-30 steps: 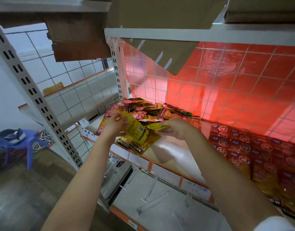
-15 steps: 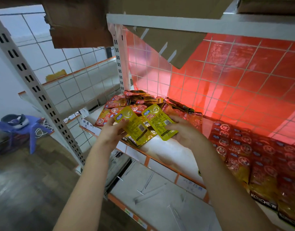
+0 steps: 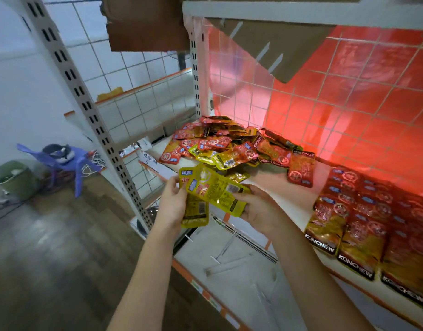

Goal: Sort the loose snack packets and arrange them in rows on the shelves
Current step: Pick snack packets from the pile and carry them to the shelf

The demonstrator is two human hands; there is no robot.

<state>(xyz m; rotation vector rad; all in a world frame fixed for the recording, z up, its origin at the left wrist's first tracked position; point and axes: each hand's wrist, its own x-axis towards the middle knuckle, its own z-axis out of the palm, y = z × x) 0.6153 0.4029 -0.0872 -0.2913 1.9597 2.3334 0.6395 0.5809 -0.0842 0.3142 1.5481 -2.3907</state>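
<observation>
A loose heap of red and yellow snack packets (image 3: 227, 144) lies at the back left of the white shelf (image 3: 272, 185). In front of the shelf edge my left hand (image 3: 173, 206) grips an upright yellow packet (image 3: 195, 212) by its left side. My right hand (image 3: 258, 209) holds another yellow packet (image 3: 217, 191), tilted and lying across the first one. One red packet (image 3: 300, 169) lies alone to the right of the heap. Neat rows of red and gold packets (image 3: 372, 223) fill the right part of the shelf.
A lower shelf (image 3: 248, 278) with wire dividers sits below my hands. A perforated grey upright (image 3: 86, 108) stands to the left, with a purple stool (image 3: 69, 161) on the wooden floor beyond it. Cardboard (image 3: 146, 22) hangs from the shelf above. A red-lit wire grid (image 3: 349, 96) backs the shelf.
Both hands have drawn the yellow packets back from the heap, toward me and lower, past the shelf edge. The right-hand packet now overlaps the left-hand one.
</observation>
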